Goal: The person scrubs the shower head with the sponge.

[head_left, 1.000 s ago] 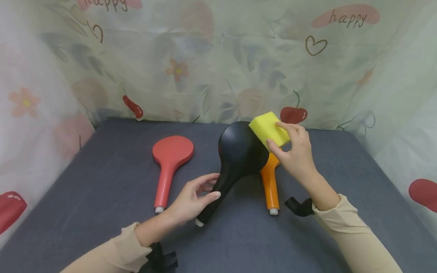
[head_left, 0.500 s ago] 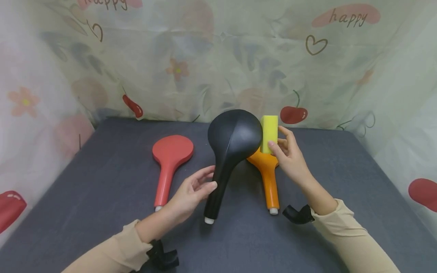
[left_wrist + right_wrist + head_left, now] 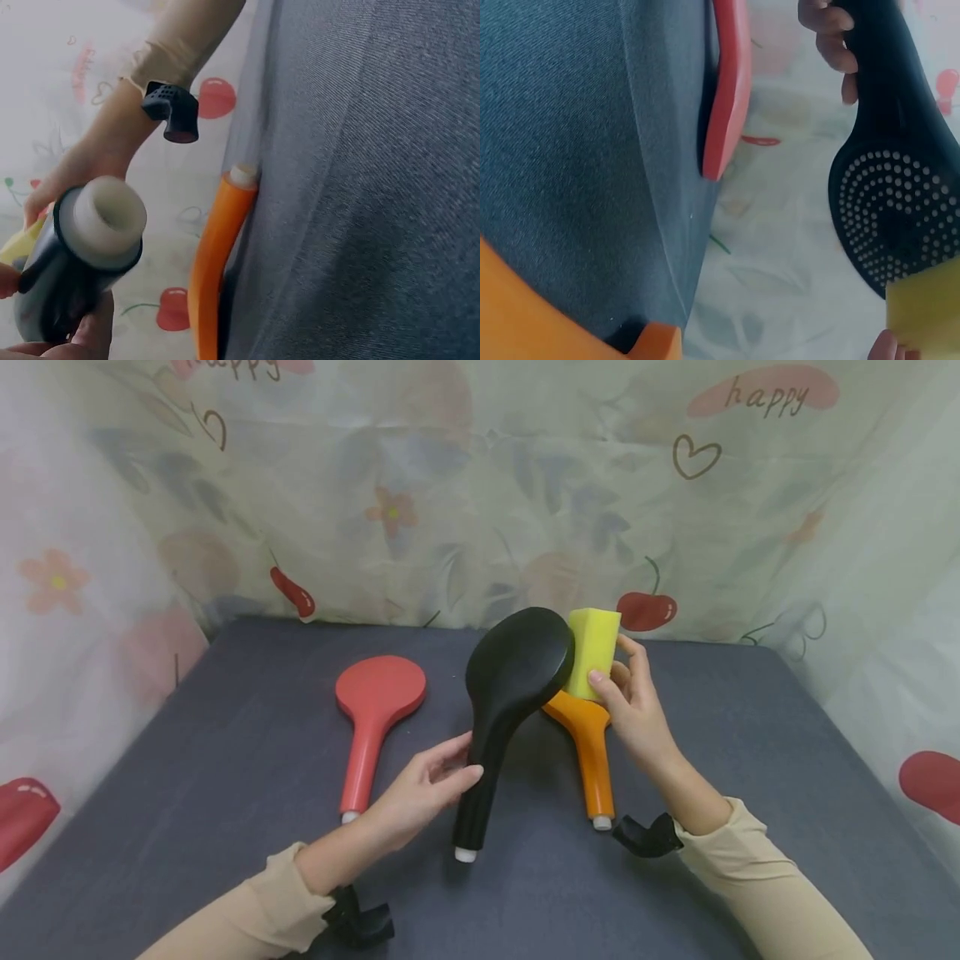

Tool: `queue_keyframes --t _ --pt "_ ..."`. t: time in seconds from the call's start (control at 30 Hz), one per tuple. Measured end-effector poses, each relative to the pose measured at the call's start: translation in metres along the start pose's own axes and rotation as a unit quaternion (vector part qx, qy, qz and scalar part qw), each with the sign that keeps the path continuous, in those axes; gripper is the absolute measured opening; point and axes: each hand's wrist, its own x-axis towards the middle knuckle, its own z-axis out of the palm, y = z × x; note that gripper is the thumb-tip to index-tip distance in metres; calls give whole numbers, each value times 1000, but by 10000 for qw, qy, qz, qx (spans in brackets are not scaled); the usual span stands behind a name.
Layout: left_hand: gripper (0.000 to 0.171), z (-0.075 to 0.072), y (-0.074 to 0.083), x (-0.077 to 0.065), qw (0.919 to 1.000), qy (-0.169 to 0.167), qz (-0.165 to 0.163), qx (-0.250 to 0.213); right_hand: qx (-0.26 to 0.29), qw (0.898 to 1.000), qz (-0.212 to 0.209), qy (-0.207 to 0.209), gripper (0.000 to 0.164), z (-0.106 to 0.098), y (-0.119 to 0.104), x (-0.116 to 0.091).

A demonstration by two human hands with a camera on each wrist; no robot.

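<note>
My left hand [image 3: 431, 785] grips the handle of a black shower head [image 3: 517, 672] and holds it raised above the grey table [image 3: 225, 793], its back toward me. In the right wrist view its perforated face [image 3: 896, 225] shows. My right hand [image 3: 626, 702] pinches a yellow sponge [image 3: 592, 647] and presses it against the head's right edge; the sponge [image 3: 926, 311] touches the face's rim. The left wrist view shows the handle's white end [image 3: 109, 214] in my fingers.
An orange shower head [image 3: 588, 747] lies on the table just behind the black one, under my right hand. A red shower head [image 3: 372, 710] lies flat to the left. Printed curtain [image 3: 480, 493] walls in the table on three sides.
The black shower head has been tilted up and turned, its head swinging left then slightly right. The sponge turned from lying on top to standing against the head's right edge.
</note>
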Motion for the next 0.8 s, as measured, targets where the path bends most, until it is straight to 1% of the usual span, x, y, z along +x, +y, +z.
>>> queue_keyframes --t 0.1,0.2,0.27,0.53,0.63,0.73,0.8 --pt "63 1 0 1 9999 -89 52 -24 28 10000 -30 45 46 2 -2 0" --pt "65 1 0 1 9998 -179 38 -100 -23 10000 -1 59 46 3 -3 -1" --pt "65 2 0 1 9997 -204 -27 -145 -78 9999 -7 63 47 4 -4 -1" --pt "64 5 -2 1 9989 -412 -226 -12 -256 9993 -265 81 51 12 -6 -2" --pt "64 5 -3 3 9986 -433 -298 -17 -227 9986 -470 113 53 16 -7 -3" --pt "64 5 -5 4 9984 -513 -245 0 -253 9964 -808 65 57 21 -8 -5" --pt "64 6 -6 5 9979 -625 -189 -44 -375 9937 -1055 -29 60 25 -8 -5"
